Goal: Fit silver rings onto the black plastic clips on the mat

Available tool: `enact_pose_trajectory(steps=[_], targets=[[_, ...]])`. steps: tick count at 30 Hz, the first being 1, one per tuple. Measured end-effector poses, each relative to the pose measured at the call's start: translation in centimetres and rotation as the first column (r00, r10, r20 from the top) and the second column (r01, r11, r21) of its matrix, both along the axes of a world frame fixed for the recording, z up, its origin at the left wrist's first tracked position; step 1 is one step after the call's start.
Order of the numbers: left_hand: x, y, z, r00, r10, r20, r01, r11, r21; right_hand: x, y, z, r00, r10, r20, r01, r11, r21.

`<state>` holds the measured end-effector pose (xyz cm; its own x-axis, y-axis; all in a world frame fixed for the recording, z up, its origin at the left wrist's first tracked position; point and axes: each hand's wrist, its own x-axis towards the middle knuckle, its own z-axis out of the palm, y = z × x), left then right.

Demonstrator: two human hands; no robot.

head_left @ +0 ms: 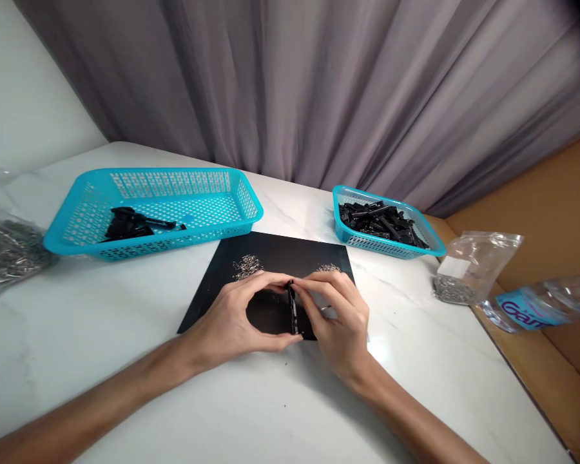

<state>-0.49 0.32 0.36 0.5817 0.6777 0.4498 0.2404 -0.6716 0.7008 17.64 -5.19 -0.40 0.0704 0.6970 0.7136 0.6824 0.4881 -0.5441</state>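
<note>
Here, both hands meet over the black mat, working on one small piece.
Left hand: the left hand [236,316] curls in from the side, thumb and forefinger pinched narrow on the black clip [292,309].
Right hand: the right hand [341,322] closes its fingertips on the same clip from the other side.
Clip: held upright on edge between the two hands, just above the near part of the black mat [280,254].
Small metal parts: two little silver heaps [247,265] lie on the mat just beyond the fingers.
Baskets: the large blue basket [77,219] at left holds a few black pieces; the small blue basket [341,193] at right holds many.
Step in hand: it looks like fitting something into the clip.
Next move: likely needs steady, fine pressure from both thumbs while the clip stays upright.
</note>
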Motion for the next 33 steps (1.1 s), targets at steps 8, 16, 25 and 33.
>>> enact_pose_trajectory(steps=[8, 16, 25, 33], targets=[[-0.2, -0.4, -0.1, 1.000, 0.008, 0.024, -0.010, 0.998, 0.062, 0.1, -0.2, -0.7, 0.992, 0.077, 0.103, -0.086, 0.993, 0.086], [-0.6, -0.3, -0.7, 0.999, -0.024, -0.036, 0.023, 0.999, -0.024, 1.6, -0.2, 1.0, 0.964, 0.189, -0.186, -0.240, 0.921, -0.306], [-0.4, -0.1, -1.1, 0.999, -0.049, -0.019, 0.049, 0.999, 0.015, 2.6, 0.8, 1.4, 0.801, 0.091, -0.591, -0.437, 0.764, -0.475], [-0.7, -0.5, -1.4, 0.991, -0.088, -0.100, 0.091, 0.995, 0.028, 2.2, 0.9, 1.0, 0.793, 0.106, -0.600, -0.458, 0.753, -0.472]])
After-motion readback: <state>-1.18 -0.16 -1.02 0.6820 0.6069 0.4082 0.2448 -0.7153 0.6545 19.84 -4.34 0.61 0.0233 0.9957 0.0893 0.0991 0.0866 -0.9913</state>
